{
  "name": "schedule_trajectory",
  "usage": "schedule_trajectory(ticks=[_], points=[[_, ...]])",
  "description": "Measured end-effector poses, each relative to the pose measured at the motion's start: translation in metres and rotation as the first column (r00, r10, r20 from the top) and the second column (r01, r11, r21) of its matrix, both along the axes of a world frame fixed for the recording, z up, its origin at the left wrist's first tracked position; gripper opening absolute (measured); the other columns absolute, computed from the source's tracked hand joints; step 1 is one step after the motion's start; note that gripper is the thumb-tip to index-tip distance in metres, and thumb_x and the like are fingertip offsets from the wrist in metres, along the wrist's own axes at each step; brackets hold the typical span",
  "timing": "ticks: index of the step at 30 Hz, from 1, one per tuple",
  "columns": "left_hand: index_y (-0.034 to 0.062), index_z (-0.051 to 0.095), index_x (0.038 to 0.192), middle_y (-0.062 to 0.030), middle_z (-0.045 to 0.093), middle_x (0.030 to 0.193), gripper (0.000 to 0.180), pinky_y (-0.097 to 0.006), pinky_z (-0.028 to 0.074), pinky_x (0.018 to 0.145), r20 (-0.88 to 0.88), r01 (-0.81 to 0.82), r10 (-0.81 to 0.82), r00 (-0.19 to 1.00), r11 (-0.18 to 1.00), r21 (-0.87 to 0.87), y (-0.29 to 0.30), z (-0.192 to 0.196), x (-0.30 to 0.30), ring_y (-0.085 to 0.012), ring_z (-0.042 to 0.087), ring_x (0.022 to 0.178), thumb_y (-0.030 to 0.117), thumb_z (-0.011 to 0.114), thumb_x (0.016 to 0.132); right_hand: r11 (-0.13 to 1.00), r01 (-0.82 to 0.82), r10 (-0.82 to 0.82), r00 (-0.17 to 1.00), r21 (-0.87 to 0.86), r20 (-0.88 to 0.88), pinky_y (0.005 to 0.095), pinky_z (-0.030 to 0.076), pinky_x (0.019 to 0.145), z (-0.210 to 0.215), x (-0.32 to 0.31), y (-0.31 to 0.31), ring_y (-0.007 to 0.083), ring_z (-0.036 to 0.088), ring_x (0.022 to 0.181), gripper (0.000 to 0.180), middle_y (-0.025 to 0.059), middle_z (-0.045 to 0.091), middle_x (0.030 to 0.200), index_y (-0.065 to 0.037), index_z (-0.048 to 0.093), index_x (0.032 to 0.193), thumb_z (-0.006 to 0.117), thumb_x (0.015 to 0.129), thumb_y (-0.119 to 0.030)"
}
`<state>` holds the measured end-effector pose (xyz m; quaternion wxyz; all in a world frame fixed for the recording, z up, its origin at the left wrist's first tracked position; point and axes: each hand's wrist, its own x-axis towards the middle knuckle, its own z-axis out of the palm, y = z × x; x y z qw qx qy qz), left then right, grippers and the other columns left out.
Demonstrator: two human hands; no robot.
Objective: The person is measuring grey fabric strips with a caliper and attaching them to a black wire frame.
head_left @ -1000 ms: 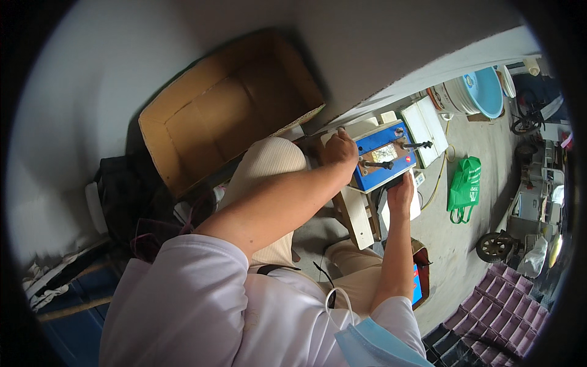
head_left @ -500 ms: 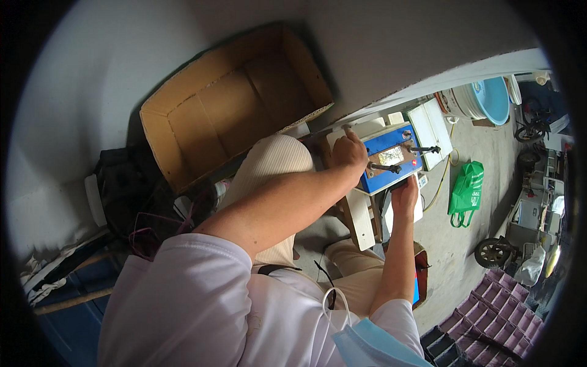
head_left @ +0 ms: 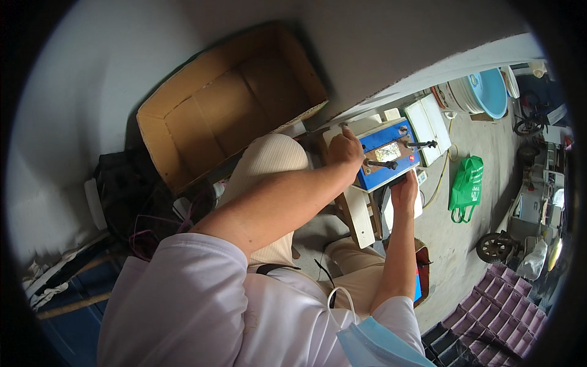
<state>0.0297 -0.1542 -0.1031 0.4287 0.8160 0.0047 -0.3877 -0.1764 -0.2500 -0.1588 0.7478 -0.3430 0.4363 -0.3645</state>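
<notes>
Bench-side view of a person working with two bare hands at a blue-faced device [head_left: 378,139], which sits beyond the knees, close to the wall. Two black knobbed bolts [head_left: 389,164] stand out from its face, on either side of a pale central plate [head_left: 387,152]. The left hand [head_left: 346,150] is at the device's left edge with fingers curled; I cannot tell from here whether they close on anything. The right hand [head_left: 403,191] reaches up to the lower edge, fingertips against or just under it, next to a dark part; its grip is partly hidden, so its width cannot be told. Surroundings: a white board [head_left: 358,214] projects below the device; a white box [head_left: 427,128] lies just beyond it; a cardboard box [head_left: 214,113] rests to the left; a green bag [head_left: 468,183] lies on the floor to the right.
</notes>
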Motion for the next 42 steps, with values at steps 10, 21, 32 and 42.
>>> schedule_trajectory(ticks=[10,21,32,42], points=[[-0.0100,0.063,0.093,-0.0286,0.063,0.097,0.062,-0.044,0.050,0.081,-0.038,0.055,-0.054,0.998,0.998,0.023,0.004,0.009,0.003,-0.0406,0.061,0.095,0.038,0.025,0.099,1.000,0.012,-0.011,0.999,0.012,-0.032,0.0373,0.047,0.090,0.005,0.003,0.001,0.0223,0.058,0.100,0.027,0.0122,0.059,0.109,0.000,0.050,0.113,0.033,0.099,-0.014],[-0.0070,0.059,0.107,-0.0268,0.061,0.111,0.058,-0.043,0.045,0.090,0.058,0.081,-0.076,0.995,0.993,-0.092,0.001,0.044,0.012,-0.0405,0.057,0.106,0.042,0.030,0.096,0.945,0.295,-0.324,0.905,-0.142,-0.276,0.0298,0.044,0.069,0.009,-0.026,-0.009,0.0161,0.055,0.077,0.017,0.0072,0.059,0.084,0.001,0.055,0.090,0.047,0.089,-0.015],[0.0021,0.067,0.078,0.0055,0.044,0.059,0.054,-0.019,0.027,0.045,0.220,0.405,-0.446,0.868,0.378,-0.832,0.047,0.139,0.020,-0.0014,0.034,0.049,0.047,0.042,0.097,0.846,0.150,-0.079,0.984,-0.511,0.157,0.0311,0.049,0.077,0.207,0.012,0.043,0.0200,0.064,0.080,0.015,0.0167,0.065,0.084,0.000,0.053,0.092,0.046,0.093,-0.012],[0.0026,0.060,0.105,0.0055,0.039,0.059,0.029,-0.016,0.025,0.037,-0.453,-0.075,-0.693,0.561,0.503,-0.861,0.045,0.156,0.024,-0.0020,0.029,0.043,0.028,0.061,0.091,0.764,-0.474,0.410,0.881,-0.438,-0.238,0.0186,0.042,0.050,0.266,0.025,0.109,0.0030,0.050,0.057,0.017,0.0036,0.062,0.078,0.002,0.056,0.095,0.048,0.096,-0.012]])
